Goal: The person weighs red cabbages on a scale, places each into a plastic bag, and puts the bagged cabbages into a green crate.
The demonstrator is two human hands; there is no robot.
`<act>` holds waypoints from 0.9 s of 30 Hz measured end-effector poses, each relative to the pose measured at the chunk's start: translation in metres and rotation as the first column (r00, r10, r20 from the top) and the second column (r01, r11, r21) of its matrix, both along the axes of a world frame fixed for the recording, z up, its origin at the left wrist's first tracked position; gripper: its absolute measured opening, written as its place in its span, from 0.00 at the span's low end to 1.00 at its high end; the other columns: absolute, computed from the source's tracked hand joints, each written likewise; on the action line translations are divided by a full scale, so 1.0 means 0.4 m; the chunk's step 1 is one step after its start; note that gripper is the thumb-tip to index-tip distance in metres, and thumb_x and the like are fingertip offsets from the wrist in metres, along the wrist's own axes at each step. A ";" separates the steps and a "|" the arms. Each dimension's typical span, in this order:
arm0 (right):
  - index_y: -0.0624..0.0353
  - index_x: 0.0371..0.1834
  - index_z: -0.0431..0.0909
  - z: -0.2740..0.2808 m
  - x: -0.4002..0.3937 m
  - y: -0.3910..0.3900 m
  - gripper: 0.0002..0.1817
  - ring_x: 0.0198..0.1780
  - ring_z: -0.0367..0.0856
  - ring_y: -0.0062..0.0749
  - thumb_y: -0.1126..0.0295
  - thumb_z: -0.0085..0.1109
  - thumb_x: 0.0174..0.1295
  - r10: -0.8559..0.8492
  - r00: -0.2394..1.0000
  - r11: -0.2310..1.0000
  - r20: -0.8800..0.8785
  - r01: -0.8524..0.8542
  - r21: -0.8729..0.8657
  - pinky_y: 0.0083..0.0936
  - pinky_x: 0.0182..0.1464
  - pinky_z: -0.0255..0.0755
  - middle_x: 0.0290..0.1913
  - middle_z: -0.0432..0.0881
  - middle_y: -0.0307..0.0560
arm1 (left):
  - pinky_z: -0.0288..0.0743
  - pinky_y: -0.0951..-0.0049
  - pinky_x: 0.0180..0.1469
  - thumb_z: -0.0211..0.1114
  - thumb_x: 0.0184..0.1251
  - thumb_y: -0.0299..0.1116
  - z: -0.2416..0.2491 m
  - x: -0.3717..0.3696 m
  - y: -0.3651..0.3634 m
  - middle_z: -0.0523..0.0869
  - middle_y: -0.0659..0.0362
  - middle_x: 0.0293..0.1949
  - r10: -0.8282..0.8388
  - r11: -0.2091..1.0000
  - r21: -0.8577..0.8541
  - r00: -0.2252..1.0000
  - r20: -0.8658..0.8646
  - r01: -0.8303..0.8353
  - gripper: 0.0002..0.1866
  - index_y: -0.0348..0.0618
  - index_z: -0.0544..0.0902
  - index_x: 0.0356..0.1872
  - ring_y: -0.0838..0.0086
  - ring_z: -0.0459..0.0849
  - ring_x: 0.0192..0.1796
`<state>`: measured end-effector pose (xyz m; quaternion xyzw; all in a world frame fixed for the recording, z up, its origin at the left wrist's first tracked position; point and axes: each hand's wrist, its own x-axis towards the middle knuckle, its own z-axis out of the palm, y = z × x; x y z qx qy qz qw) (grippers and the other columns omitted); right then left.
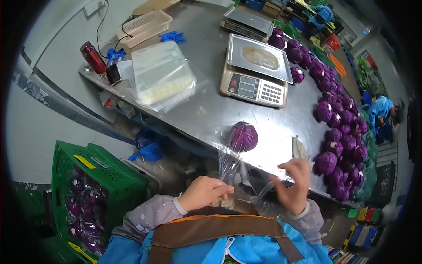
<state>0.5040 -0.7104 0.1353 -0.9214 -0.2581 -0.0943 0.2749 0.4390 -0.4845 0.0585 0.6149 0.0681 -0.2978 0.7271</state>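
Observation:
A red cabbage point(244, 137) sits at the front edge of the steel table, partly covered by a clear plastic bag point(231, 165). The bag's loose end hangs over the edge toward me. My left hand point(204, 193) is closed, with the bag's plastic gathered at its fingertips. To the right, my right hand point(293, 185) has its fingers curved and apart, its thumb right beside the other side of the bag. A digital scale point(257, 70) with a metal pan stands behind the cabbage.
Many loose red cabbages point(347, 143) line the table's right side. A stack of clear bags point(162, 75), a red flask point(93, 58) and a white basket point(147, 27) are at left. A green crate point(116, 180) holds bagged cabbages. Another person point(380, 112) is far right.

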 end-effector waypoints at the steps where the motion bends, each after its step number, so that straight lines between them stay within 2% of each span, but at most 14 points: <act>1: 0.58 0.34 0.79 -0.001 -0.021 0.034 0.12 0.35 0.76 0.43 0.69 0.67 0.46 0.103 0.990 0.991 -0.096 -0.094 0.092 0.32 0.38 0.69 0.35 0.78 0.47 | 0.65 0.80 0.22 0.55 0.67 0.44 -0.008 -0.007 -0.001 0.81 0.62 0.19 -0.094 0.992 0.095 0.989 0.116 0.083 0.19 0.36 0.82 0.28 0.83 0.74 0.17; 5: 0.59 0.28 0.78 -0.153 -0.081 0.139 0.10 0.32 0.75 0.37 0.67 0.68 0.49 0.332 0.802 0.929 -0.496 -0.187 0.319 0.29 0.35 0.67 0.27 0.77 0.46 | 0.73 0.63 0.31 0.62 0.56 0.44 -0.005 -0.013 0.019 0.83 0.54 0.21 -0.421 0.835 0.491 0.862 0.283 0.247 0.15 0.42 0.83 0.27 0.64 0.83 0.26; 9: 0.61 0.27 0.77 -0.178 -0.091 0.142 0.11 0.30 0.75 0.34 0.65 0.66 0.51 0.317 0.864 0.938 -0.391 -0.225 0.264 0.27 0.32 0.67 0.24 0.77 0.47 | 0.73 0.58 0.40 0.61 0.55 0.46 0.019 0.011 0.049 0.85 0.55 0.31 -0.528 0.540 0.826 0.829 0.183 0.162 0.14 0.47 0.84 0.33 0.59 0.84 0.37; 10: 0.61 0.27 0.76 -0.173 -0.090 0.142 0.11 0.30 0.75 0.38 0.65 0.64 0.53 0.272 0.827 0.949 -0.493 -0.144 0.282 0.28 0.32 0.67 0.25 0.76 0.49 | 0.71 0.56 0.46 0.60 0.56 0.45 0.023 0.056 0.016 0.84 0.55 0.38 -0.527 0.451 0.840 0.670 0.524 -0.303 0.13 0.49 0.84 0.35 0.58 0.81 0.44; 12: 0.62 0.25 0.74 -0.138 -0.067 0.126 0.11 0.28 0.75 0.37 0.66 0.61 0.56 0.327 0.795 0.909 -0.510 -0.117 0.400 0.27 0.30 0.66 0.24 0.76 0.49 | 0.61 0.52 0.59 0.57 0.58 0.38 -0.055 0.158 -0.047 0.79 0.55 0.52 -0.669 0.481 0.758 0.375 0.642 -0.440 0.13 0.53 0.83 0.43 0.57 0.71 0.59; 13: 0.63 0.25 0.74 -0.049 -0.035 0.082 0.11 0.27 0.75 0.30 0.67 0.57 0.60 0.487 0.525 0.833 -0.698 -0.038 0.553 0.24 0.29 0.66 0.25 0.76 0.42 | 0.54 0.49 0.64 0.55 0.58 0.32 -0.133 0.204 -0.063 0.74 0.56 0.59 -0.779 0.530 0.840 0.323 0.538 -0.120 0.17 0.55 0.81 0.49 0.56 0.63 0.66; 15: 0.62 0.22 0.75 0.131 -0.021 -0.084 0.11 0.20 0.71 0.25 0.71 0.53 0.62 0.571 0.453 0.800 -0.684 -0.120 0.588 0.19 0.24 0.64 0.22 0.75 0.38 | 0.60 0.56 0.63 0.55 0.60 0.34 -0.228 0.239 -0.028 0.81 0.58 0.51 -0.667 0.699 0.712 0.420 0.615 0.067 0.11 0.51 0.85 0.38 0.58 0.71 0.62; 16: 0.61 0.22 0.75 0.159 -0.035 -0.162 0.12 0.19 0.72 0.27 0.71 0.50 0.62 0.855 0.393 0.403 -0.339 -0.092 0.911 0.19 0.20 0.64 0.22 0.76 0.43 | 0.59 0.58 0.64 0.55 0.62 0.29 -0.247 0.255 0.009 0.81 0.59 0.51 -0.530 0.848 0.461 0.403 0.746 0.263 0.11 0.49 0.85 0.39 0.60 0.69 0.64; 17: 0.60 0.21 0.75 0.173 -0.052 -0.222 0.12 0.18 0.74 0.29 0.71 0.48 0.63 0.930 0.353 -0.100 0.105 -0.031 0.994 0.18 0.16 0.64 0.23 0.77 0.47 | 0.60 0.59 0.64 0.56 0.61 0.27 -0.259 0.255 0.007 0.82 0.61 0.49 -0.371 0.914 0.162 0.607 0.703 0.372 0.10 0.48 0.85 0.39 0.61 0.68 0.64; 19: 0.60 0.22 0.75 0.103 -0.063 -0.255 0.09 0.20 0.73 0.29 0.73 0.50 0.59 0.775 0.628 -0.149 0.077 0.063 0.987 0.19 0.20 0.65 0.27 0.78 0.50 | 0.60 0.61 0.64 0.58 0.60 0.28 -0.222 0.224 -0.001 0.83 0.62 0.49 -0.474 0.876 0.447 0.503 0.722 0.183 0.10 0.48 0.85 0.40 0.61 0.69 0.64; 21: 0.63 0.30 0.78 0.010 -0.055 -0.155 0.04 0.26 0.70 0.25 0.75 0.57 0.55 0.161 0.886 0.690 -0.434 0.214 0.692 0.20 0.32 0.65 0.32 0.78 0.46 | 0.62 0.62 0.63 0.59 0.59 0.29 -0.198 0.216 -0.003 0.82 0.62 0.50 -0.504 0.856 0.486 0.497 0.706 0.178 0.10 0.50 0.85 0.41 0.60 0.69 0.63; 22: 0.65 0.37 0.79 0.008 -0.032 -0.094 0.08 0.31 0.71 0.24 0.75 0.58 0.55 0.249 0.896 0.853 -0.369 -0.023 0.522 0.18 0.34 0.65 0.33 0.78 0.44 | 0.63 0.63 0.62 0.60 0.58 0.30 -0.189 0.217 -0.006 0.82 0.62 0.51 -0.525 0.841 0.516 0.485 0.700 0.165 0.11 0.52 0.85 0.41 0.59 0.70 0.63; 25: 0.61 0.38 0.79 -0.021 0.003 0.044 0.12 0.36 0.76 0.27 0.68 0.64 0.53 0.341 0.728 0.892 -0.595 -0.050 0.450 0.22 0.37 0.68 0.34 0.78 0.43 | 0.66 0.63 0.60 0.62 0.53 0.26 -0.183 0.216 -0.011 0.82 0.61 0.50 -0.495 0.853 0.498 0.540 0.681 0.154 0.14 0.57 0.85 0.40 0.58 0.70 0.62; 27: 0.58 0.35 0.79 -0.052 0.023 0.099 0.13 0.35 0.78 0.36 0.62 0.65 0.52 0.336 0.834 0.937 -0.437 -0.251 0.242 0.29 0.36 0.70 0.33 0.78 0.44 | 0.67 0.62 0.59 0.63 0.51 0.25 -0.171 0.214 -0.012 0.82 0.61 0.49 -0.493 0.845 0.514 0.589 0.640 0.149 0.15 0.57 0.84 0.39 0.58 0.71 0.62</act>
